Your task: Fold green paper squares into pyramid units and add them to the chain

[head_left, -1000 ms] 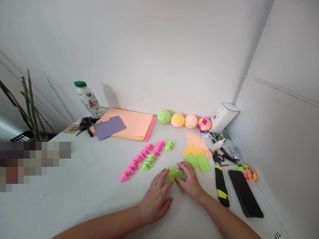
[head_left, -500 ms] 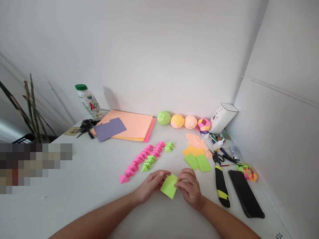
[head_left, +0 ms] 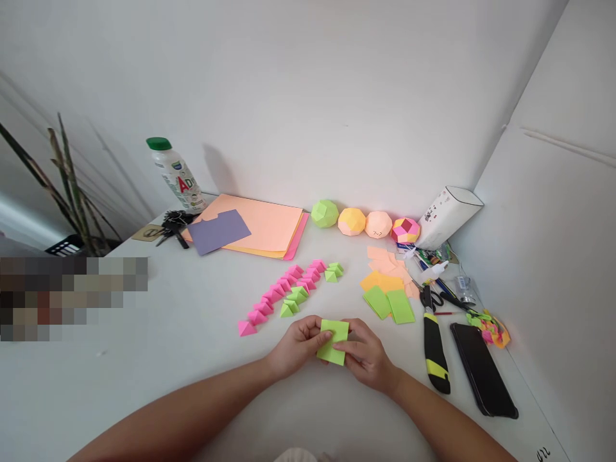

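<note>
A small green paper rectangle (head_left: 335,330) is held upright between both hands, just above the table. My left hand (head_left: 299,346) pinches its left edge, thumb on the near face. On the other side my right hand (head_left: 368,356) grips the right edge, fingertips on the face and the rest behind. Beyond the hands, pink folded paper pieces (head_left: 274,293) run in slanting rows, with green folded pieces (head_left: 294,296) beside them. Flat green paper rectangles (head_left: 400,307) lie right of these, over orange (head_left: 382,281) and peach paper pieces (head_left: 387,262).
Several faceted paper balls (head_left: 351,221) line the wall. Large coloured sheets (head_left: 269,224) with a purple piece (head_left: 219,232), keys (head_left: 176,224) and a white bottle (head_left: 180,179) stand back left. At right are a utility knife (head_left: 436,353), scissors (head_left: 430,297) and a phone (head_left: 484,369).
The green paper has turned from a tilted to a more upright position. My right hand has shifted its fingers onto the paper's face, and the left thumb now presses on it. The view has shifted slightly.
</note>
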